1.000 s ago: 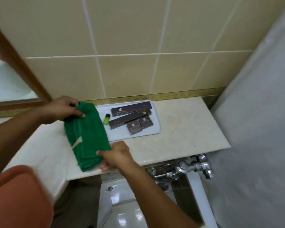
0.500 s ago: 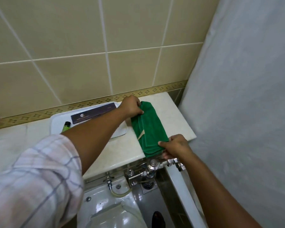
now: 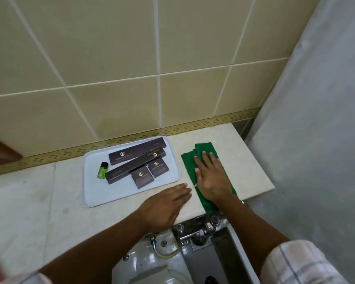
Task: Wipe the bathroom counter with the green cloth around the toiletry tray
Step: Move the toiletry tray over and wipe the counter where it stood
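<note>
Hands first: my left hand (image 3: 164, 203) rests open on the bench (image 3: 244, 160) edge, my right hand (image 3: 212, 177) lies flat, fingers spread, pressing the green cloth (image 3: 201, 149). I should keep even pressure and skirt the tray (image 3: 90, 193) beside it. Folded cloth runs lengthwise from front edge toward the tiled wall.

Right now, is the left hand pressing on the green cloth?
No, the left hand lies flat on the bare counter beside the green cloth; only the right hand presses it.

Right hand (image 3: 210, 179) flat, fingers spread; left hand (image 3: 164, 206) open, palm down.
</note>
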`<state>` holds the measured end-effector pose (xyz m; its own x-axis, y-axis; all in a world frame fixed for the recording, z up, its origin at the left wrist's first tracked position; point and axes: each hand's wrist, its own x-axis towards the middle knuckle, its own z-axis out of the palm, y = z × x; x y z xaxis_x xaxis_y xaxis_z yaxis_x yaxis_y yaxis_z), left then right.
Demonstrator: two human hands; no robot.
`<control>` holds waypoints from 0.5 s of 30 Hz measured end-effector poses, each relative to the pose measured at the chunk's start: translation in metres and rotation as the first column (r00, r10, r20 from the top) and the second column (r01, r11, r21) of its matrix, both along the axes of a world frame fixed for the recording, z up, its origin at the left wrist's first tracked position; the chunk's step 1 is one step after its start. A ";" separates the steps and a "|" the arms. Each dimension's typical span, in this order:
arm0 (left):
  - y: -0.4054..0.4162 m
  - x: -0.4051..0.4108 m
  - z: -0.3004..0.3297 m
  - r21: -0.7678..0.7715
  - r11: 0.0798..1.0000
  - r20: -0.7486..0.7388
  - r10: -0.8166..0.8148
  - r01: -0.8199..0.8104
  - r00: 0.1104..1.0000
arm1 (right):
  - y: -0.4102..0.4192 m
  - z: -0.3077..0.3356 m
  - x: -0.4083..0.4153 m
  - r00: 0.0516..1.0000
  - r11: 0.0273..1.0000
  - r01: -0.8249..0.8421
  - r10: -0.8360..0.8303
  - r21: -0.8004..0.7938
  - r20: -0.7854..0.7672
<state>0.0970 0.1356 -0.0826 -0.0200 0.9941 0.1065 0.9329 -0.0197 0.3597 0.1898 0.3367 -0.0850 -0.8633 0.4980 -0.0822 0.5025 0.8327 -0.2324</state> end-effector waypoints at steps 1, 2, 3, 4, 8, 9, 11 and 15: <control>0.000 -0.002 -0.002 0.009 1.000 0.015 -0.002 0.002 1.000 | 0.003 -0.002 -0.005 1.000 1.000 -0.014 0.014 0.008 -0.004; 0.000 -0.002 -0.003 0.017 1.000 0.027 -0.004 0.003 1.000 | 0.008 -0.003 -0.013 1.000 0.999 -0.030 0.030 0.016 0.000; 0.001 -0.002 -0.004 0.027 1.000 0.024 -0.004 0.004 1.000 | 0.013 -0.003 -0.024 0.999 0.999 -0.039 0.039 0.029 0.010; 0.002 -0.001 -0.004 0.039 0.999 0.013 0.001 -0.002 1.000 | 0.017 -0.001 -0.039 0.999 0.998 -0.043 0.042 0.044 0.018; 0.004 -0.005 -0.010 0.032 0.999 -0.026 0.006 -0.005 1.000 | 0.030 0.004 -0.093 0.997 0.995 -0.078 0.077 0.057 0.026; 0.003 -0.007 -0.012 0.019 1.000 -0.032 0.005 -0.004 0.999 | 0.032 0.002 -0.096 0.997 0.995 -0.080 0.079 0.056 0.020; 0.002 -0.009 -0.013 0.005 1.000 -0.028 0.001 -0.001 1.000 | 0.035 -0.002 -0.094 0.996 0.996 -0.087 0.087 0.026 0.013; 0.001 -0.005 -0.014 -0.013 1.000 0.000 0.002 -0.002 1.000 | 0.054 -0.004 -0.081 0.996 0.996 -0.090 0.090 -0.025 0.001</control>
